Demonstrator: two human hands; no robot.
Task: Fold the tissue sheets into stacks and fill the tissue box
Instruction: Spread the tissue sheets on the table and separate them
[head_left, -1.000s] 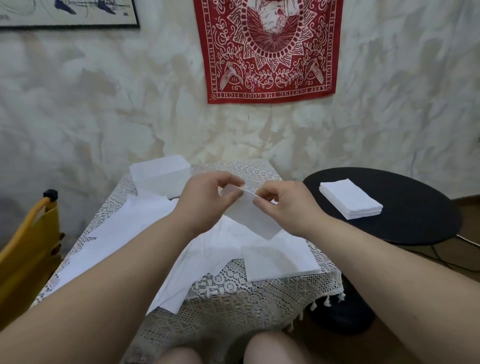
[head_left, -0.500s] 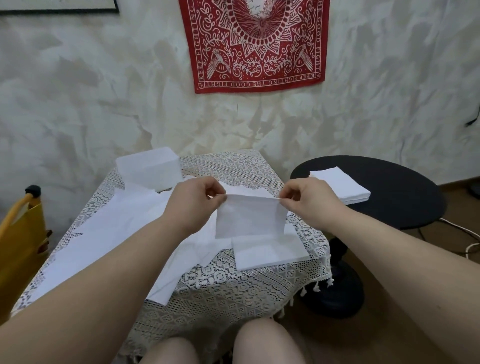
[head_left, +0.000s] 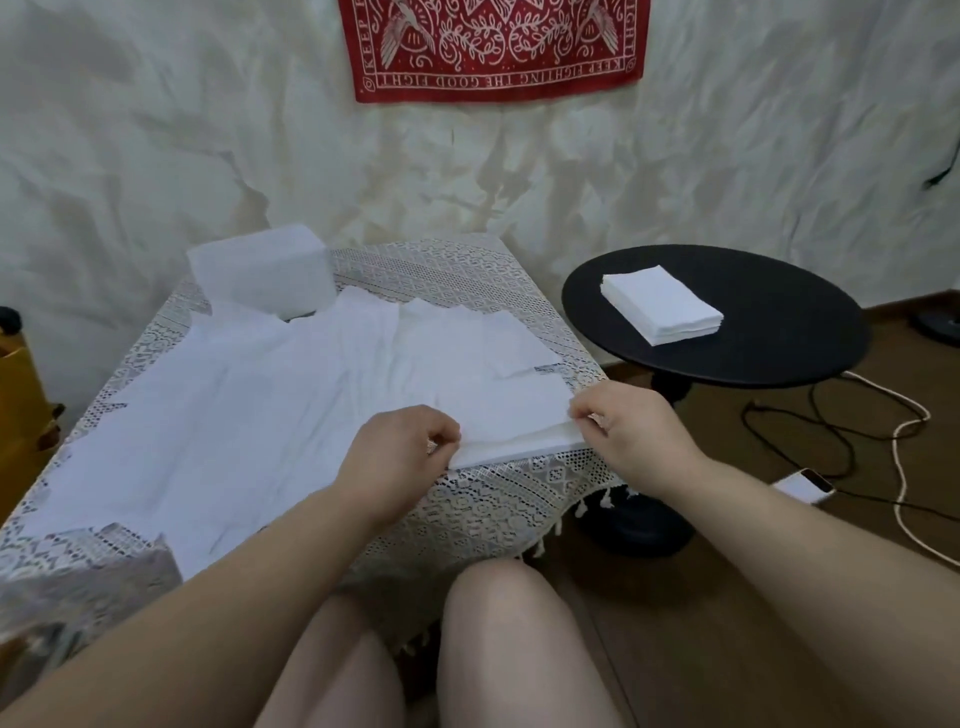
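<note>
A folded white tissue sheet (head_left: 511, 415) lies on a small stack at the front right corner of the lace-covered table (head_left: 498, 499). My left hand (head_left: 397, 460) pinches its near left corner and my right hand (head_left: 631, 434) pinches its right corner. Several unfolded white sheets (head_left: 249, 415) overlap across the table to the left. A white tissue box (head_left: 262, 275) stands at the back left of the table. On the round black side table (head_left: 779, 332) to the right sits a finished stack of folded tissues (head_left: 662, 304).
A yellow chair (head_left: 21, 395) stands at the left edge. Cables (head_left: 831, 431) and a white device (head_left: 802, 486) lie on the brown floor at the right. My knees (head_left: 498, 623) are below the table's front edge. A red cloth (head_left: 493, 47) hangs on the wall.
Both hands have lowered the folded sheet from mid-air onto the stack at the table's front right corner. The camera has tilted downward.
</note>
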